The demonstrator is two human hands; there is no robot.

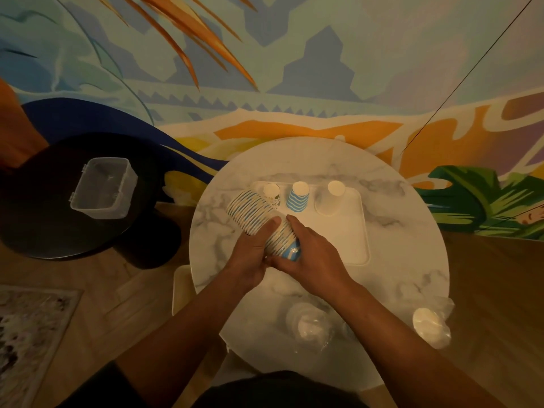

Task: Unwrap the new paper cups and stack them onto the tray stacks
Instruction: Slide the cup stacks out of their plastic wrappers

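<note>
- Both hands grip the nested blue-striped cups (262, 223) — left hand (253, 248) mid-stack, right hand (309, 254) at the base — tilted over the tray (353, 231).
- Likely aiming for the matching blue stack (298, 198) on the table (412, 260).

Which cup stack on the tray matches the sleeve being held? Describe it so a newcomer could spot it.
On the round marble table sits a white tray with three upside-down stacks along its far edge. The blue wavy-striped stack is the middle one; its neighbours are pale, without stripes.
</note>
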